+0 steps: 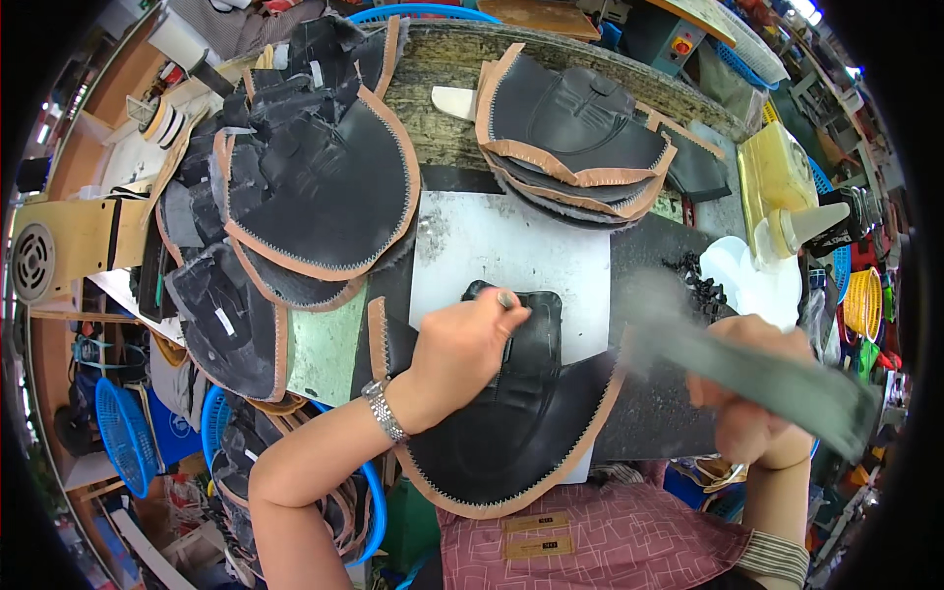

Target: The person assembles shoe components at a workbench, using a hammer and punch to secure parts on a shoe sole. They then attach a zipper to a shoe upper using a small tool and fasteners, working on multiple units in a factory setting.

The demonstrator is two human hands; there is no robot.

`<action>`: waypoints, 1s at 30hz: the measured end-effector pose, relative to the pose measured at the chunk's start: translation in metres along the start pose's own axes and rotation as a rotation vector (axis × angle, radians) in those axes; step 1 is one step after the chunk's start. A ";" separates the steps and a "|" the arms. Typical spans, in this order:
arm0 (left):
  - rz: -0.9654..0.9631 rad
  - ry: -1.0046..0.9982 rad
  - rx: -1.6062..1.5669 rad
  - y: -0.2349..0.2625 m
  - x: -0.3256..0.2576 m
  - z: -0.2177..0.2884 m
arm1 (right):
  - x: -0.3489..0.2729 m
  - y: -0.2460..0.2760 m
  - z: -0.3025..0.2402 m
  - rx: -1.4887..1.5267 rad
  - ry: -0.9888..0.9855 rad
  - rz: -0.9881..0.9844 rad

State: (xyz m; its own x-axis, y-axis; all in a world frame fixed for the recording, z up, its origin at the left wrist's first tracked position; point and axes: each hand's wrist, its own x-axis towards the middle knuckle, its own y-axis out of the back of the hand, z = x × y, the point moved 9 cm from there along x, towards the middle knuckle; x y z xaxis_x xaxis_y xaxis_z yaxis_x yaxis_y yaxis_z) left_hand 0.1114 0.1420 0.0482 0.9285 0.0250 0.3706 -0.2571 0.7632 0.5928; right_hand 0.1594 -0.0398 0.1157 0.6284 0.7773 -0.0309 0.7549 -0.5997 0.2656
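Note:
In front of me a black leather shoe upper (492, 442), edged in tan with zigzag stitching, lies partly on a white board (511, 236). My left hand (454, 346) is closed around a small round metal rod, perhaps a punch (506, 299), whose top end shows above the fist. Its lower end is hidden behind the hand, over the upper's tongue part. To the right, my right hand (749, 393) grips a long grey-green bar-shaped tool (787, 382). Motion smears this tool, so its kind is unclear; it is raised apart from the leather.
Stacked uppers stand at the left (324, 187) and back right (575, 118). Small black scraps (703, 292) lie beside a white rounded sheet (752, 280). Farther right are a yellowish container (777, 167) and a nozzle bottle (801, 228). A blue basket (372, 511) holds more pieces below left.

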 end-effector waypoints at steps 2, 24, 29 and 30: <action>-0.004 -0.150 0.090 -0.006 0.010 0.019 | 0.005 -0.009 -0.002 -0.520 -0.048 -0.097; 0.001 0.316 -0.371 -0.007 0.019 -0.010 | -0.007 -0.019 0.023 -0.635 0.081 -0.032; 0.385 0.431 -0.537 0.084 0.071 -0.085 | 0.010 -0.043 0.014 -0.819 0.046 0.048; 0.505 0.388 -0.236 0.123 0.087 -0.095 | 0.010 -0.058 0.032 -0.688 -0.042 -0.102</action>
State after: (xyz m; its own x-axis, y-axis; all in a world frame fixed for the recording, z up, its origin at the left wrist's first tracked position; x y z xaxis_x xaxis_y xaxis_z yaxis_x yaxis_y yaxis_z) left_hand 0.1861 0.2995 0.0852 0.7498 0.6121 0.2512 -0.6603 0.7161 0.2263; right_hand 0.1281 -0.0035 0.0691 0.5781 0.8069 -0.1213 0.5283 -0.2568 0.8093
